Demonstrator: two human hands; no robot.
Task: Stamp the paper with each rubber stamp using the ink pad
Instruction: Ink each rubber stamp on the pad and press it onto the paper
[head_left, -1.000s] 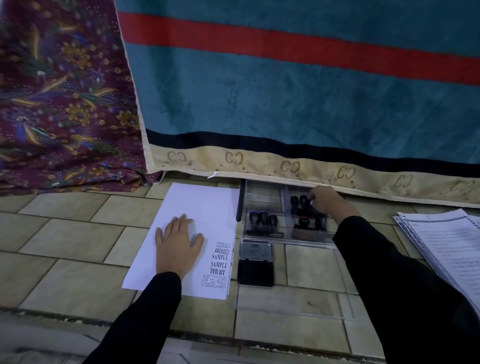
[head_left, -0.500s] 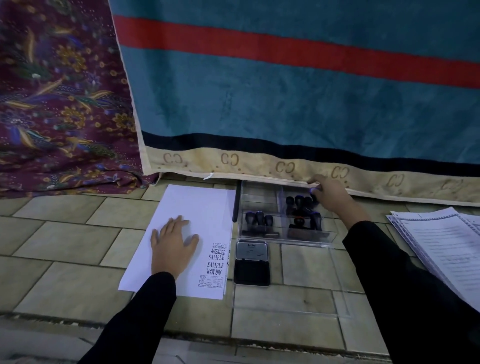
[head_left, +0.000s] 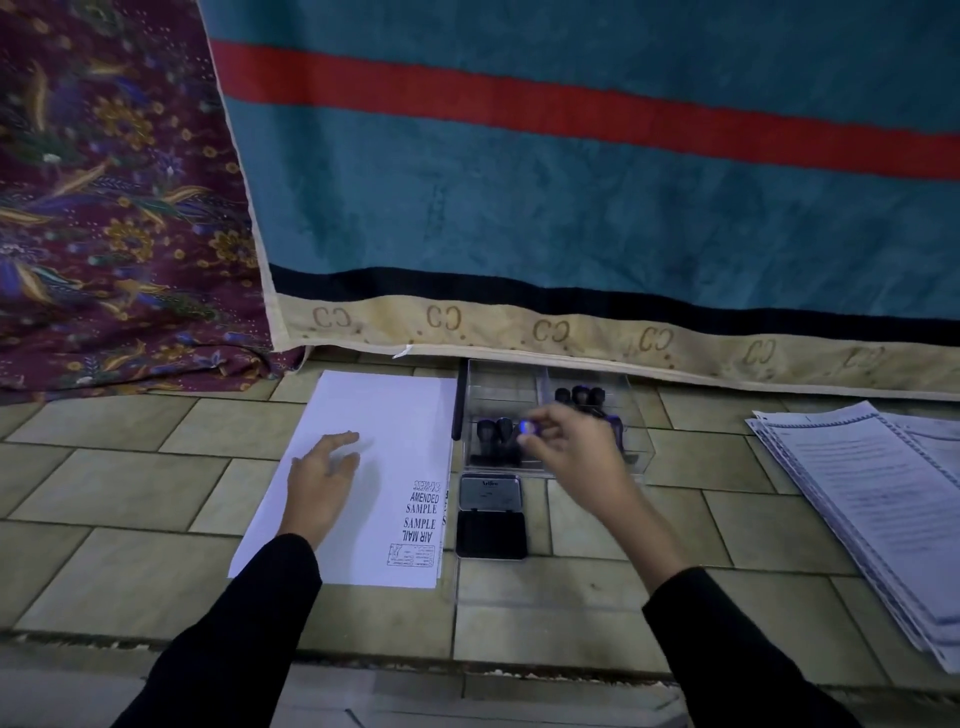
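- Pinching a stamp (head_left: 527, 430) by its blue-lit knob, the right hand (head_left: 571, 457) hovers over the clear tray (head_left: 639, 452) — the stamp's body is blurred and hidden behind the fingers.
- Other stamps (head_left: 579, 396) stand in the tray's compartments, some screened by that hand.
- The left hand (head_left: 322, 478) lies flat, fingers straight, on the paper (head_left: 374, 415), whose right edge carries inked marks (head_left: 422, 512).
- The ink pad (head_left: 491, 535) lies open just beside the paper, in front of the tray.
- Bare tiles (head_left: 130, 467) stretch left; a sheet stack (head_left: 883, 509), cut off by the frame, lies right — the teal blanket (head_left: 571, 182) hangs just behind the tray.
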